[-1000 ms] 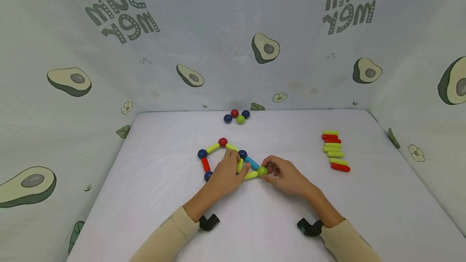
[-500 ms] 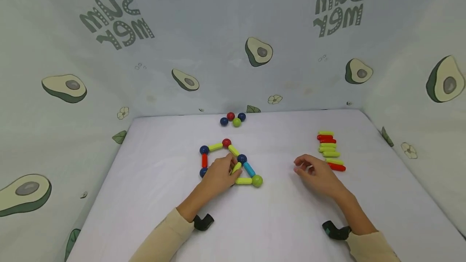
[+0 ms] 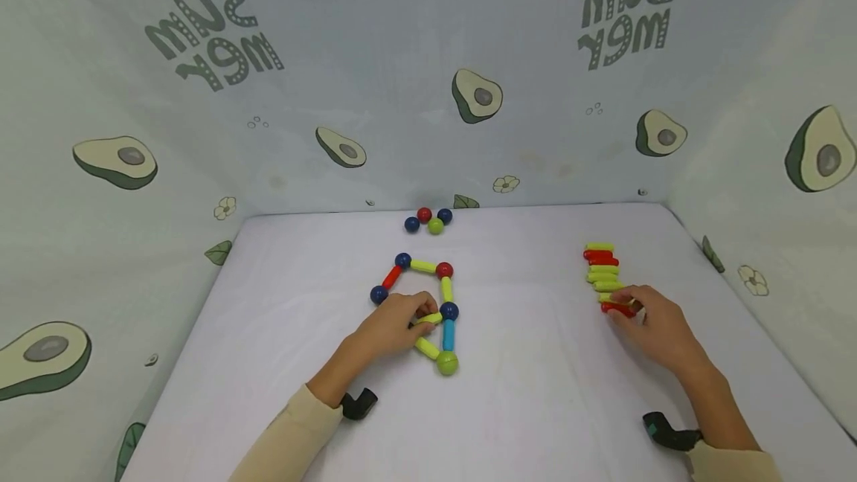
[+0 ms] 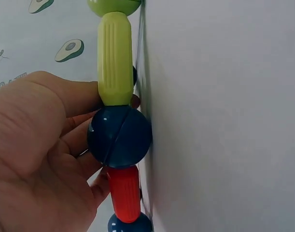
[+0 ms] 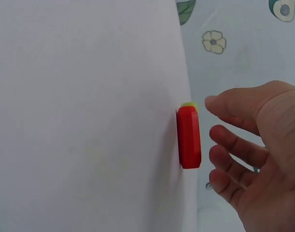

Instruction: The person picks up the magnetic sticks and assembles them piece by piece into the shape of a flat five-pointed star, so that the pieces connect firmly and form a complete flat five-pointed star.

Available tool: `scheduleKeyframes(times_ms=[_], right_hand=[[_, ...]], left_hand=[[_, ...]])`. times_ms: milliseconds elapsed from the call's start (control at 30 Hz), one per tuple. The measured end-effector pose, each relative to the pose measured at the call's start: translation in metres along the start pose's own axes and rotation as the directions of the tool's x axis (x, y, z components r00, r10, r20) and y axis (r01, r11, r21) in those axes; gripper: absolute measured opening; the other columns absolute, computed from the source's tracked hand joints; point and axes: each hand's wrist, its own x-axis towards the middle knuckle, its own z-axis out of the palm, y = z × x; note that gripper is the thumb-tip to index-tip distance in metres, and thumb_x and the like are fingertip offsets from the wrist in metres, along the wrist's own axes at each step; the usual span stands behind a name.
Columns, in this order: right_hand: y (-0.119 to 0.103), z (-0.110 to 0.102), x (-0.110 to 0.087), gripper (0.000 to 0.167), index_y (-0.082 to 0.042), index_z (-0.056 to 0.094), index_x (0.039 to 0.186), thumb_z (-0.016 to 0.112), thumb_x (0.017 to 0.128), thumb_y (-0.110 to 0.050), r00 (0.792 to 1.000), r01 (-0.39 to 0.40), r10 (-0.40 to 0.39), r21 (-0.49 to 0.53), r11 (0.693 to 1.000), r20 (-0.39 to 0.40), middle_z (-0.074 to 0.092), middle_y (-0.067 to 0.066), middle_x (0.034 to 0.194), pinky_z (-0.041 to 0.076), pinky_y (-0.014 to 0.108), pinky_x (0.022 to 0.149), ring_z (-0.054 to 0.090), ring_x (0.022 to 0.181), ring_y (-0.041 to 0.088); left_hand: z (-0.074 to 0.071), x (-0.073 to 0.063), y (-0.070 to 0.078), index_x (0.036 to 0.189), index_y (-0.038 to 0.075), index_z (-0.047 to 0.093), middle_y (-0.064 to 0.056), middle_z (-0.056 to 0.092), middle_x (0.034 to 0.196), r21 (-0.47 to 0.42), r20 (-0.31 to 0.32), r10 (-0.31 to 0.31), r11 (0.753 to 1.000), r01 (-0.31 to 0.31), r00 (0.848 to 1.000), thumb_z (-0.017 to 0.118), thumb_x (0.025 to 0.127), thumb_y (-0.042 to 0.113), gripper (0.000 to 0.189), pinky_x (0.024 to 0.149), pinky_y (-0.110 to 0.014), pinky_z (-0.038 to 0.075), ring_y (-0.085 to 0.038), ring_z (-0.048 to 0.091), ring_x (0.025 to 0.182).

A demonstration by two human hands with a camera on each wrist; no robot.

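On the table lies a closed frame of magnetic rods and balls. My left hand (image 3: 395, 326) pinches its inner yellow-green rod (image 3: 429, 318), which meets a navy ball (image 3: 449, 311). In the left wrist view another navy ball (image 4: 119, 137) joins a yellow-green rod (image 4: 115, 58) and a red rod (image 4: 124, 193) beside the palm. A light blue rod (image 3: 448, 335) runs from the navy ball to a green ball (image 3: 447, 363). Over at the right, my right hand (image 3: 659, 329) reaches around the nearest red rod (image 5: 189, 137) of a column, fingers spread and apart from it in the right wrist view.
Several yellow-green rods (image 3: 604, 278) and further red rods (image 3: 598, 254) make up the rest of the column. Loose balls, one of them red (image 3: 425, 215), sit together near the back edge. A printed cloth (image 3: 402, 95) hangs behind the table (image 3: 522, 393).
My right hand has left the green ball and moved right to the rod column. My left hand has turned the frame clockwise, bringing the green ball lower and nearer.
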Motion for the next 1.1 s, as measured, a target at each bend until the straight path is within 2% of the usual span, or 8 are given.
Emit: scheduleKeyframes(times_ms=[100, 200, 367, 500, 567, 767, 933, 1100], right_hand=[[0.005, -0.001, -0.001, 0.033, 0.002, 0.065, 0.118, 0.076, 0.09, -0.012, 0.999, -0.019, 0.02, -0.04, 0.999, 0.028, 0.065, 0.023, 0.11, 0.054, 0.039, 0.073, 0.059, 0.096, 0.036], [0.007, 0.0, -0.002, 0.035, 0.004, 0.065, 0.118, 0.077, 0.088, -0.01, 0.998, -0.026, 0.029, -0.051, 0.998, 0.05, 0.064, 0.023, 0.108, 0.056, 0.048, 0.076, 0.059, 0.095, 0.037], [0.007, 0.0, -0.003, 0.031, 0.004, 0.069, 0.114, 0.077, 0.085, -0.003, 0.996, -0.031, 0.036, -0.063, 0.998, 0.078, 0.064, 0.022, 0.102, 0.057, 0.054, 0.078, 0.058, 0.092, 0.036], [0.003, 0.002, -0.004, 0.029, 0.001, 0.073, 0.112, 0.077, 0.084, -0.004, 0.994, -0.017, 0.022, -0.053, 0.998, 0.109, 0.064, 0.025, 0.11, 0.057, 0.057, 0.079, 0.058, 0.096, 0.039], [-0.001, 0.004, -0.003, 0.027, -0.002, 0.074, 0.112, 0.077, 0.085, -0.005, 0.992, 0.001, 0.004, -0.036, 0.999, 0.127, 0.064, 0.025, 0.113, 0.057, 0.054, 0.079, 0.059, 0.098, 0.038], [-0.02, 0.017, 0.002, 0.028, -0.007, 0.072, 0.114, 0.077, 0.087, -0.004, 0.985, 0.042, -0.046, 0.03, 0.999, 0.164, 0.069, 0.016, 0.112, 0.055, 0.036, 0.077, 0.06, 0.098, 0.03], [-0.036, 0.031, 0.011, 0.028, -0.008, 0.071, 0.115, 0.077, 0.087, -0.004, 0.979, 0.096, -0.104, 0.055, 0.994, 0.173, 0.07, 0.01, 0.112, 0.056, 0.033, 0.08, 0.062, 0.099, 0.025], [-0.06, 0.046, 0.02, 0.027, -0.013, 0.073, 0.116, 0.077, 0.089, -0.008, 0.962, 0.153, -0.17, 0.096, 0.984, 0.212, 0.07, 0.002, 0.11, 0.054, 0.027, 0.08, 0.061, 0.097, 0.018]], left_hand=[[-0.003, -0.002, 0.0, 0.116, 0.022, 0.065, 0.008, 0.072, 0.111, 0.005, 0.029, 0.027, 1.0, -0.027, 0.999, 0.071, 0.099, 0.022, 0.019, 0.097, -0.029, 0.054, -0.007, 0.063, 0.102], [-0.005, -0.002, 0.001, 0.112, 0.022, 0.065, 0.008, 0.071, 0.108, -0.016, 0.05, 0.038, 0.999, -0.037, 0.998, 0.07, 0.098, 0.019, 0.015, 0.091, -0.028, 0.055, -0.007, 0.062, 0.096], [0.0, -0.001, 0.002, 0.114, 0.018, 0.064, 0.008, 0.069, 0.103, -0.011, 0.046, 0.06, 0.998, -0.06, 0.997, 0.07, 0.096, 0.019, 0.019, 0.085, -0.023, 0.054, -0.007, 0.06, 0.091], [0.005, 0.0, 0.003, 0.119, 0.016, 0.064, 0.008, 0.069, 0.104, 0.028, 0.047, 0.088, 0.996, -0.089, 0.995, 0.072, 0.097, 0.021, 0.024, 0.087, -0.023, 0.054, -0.005, 0.06, 0.093], [0.006, -0.001, 0.003, 0.12, 0.017, 0.065, 0.008, 0.07, 0.106, 0.036, 0.059, 0.094, 0.995, -0.096, 0.994, 0.072, 0.098, 0.021, 0.024, 0.089, -0.023, 0.054, -0.004, 0.061, 0.095], [0.005, -0.001, 0.007, 0.122, 0.017, 0.066, 0.008, 0.071, 0.107, 0.043, 0.071, 0.112, 0.992, -0.115, 0.991, 0.071, 0.098, 0.023, 0.025, 0.093, -0.025, 0.054, -0.003, 0.062, 0.096], [0.006, -0.002, 0.007, 0.122, 0.017, 0.067, 0.009, 0.07, 0.107, 0.046, 0.05, 0.1, 0.994, -0.102, 0.994, 0.072, 0.098, 0.023, 0.026, 0.092, -0.025, 0.054, -0.003, 0.061, 0.095], [0.007, -0.002, 0.007, 0.124, 0.018, 0.067, 0.009, 0.069, 0.106, 0.037, 0.032, 0.082, 0.996, -0.083, 0.996, 0.072, 0.098, 0.023, 0.027, 0.089, -0.023, 0.054, -0.004, 0.06, 0.092]])
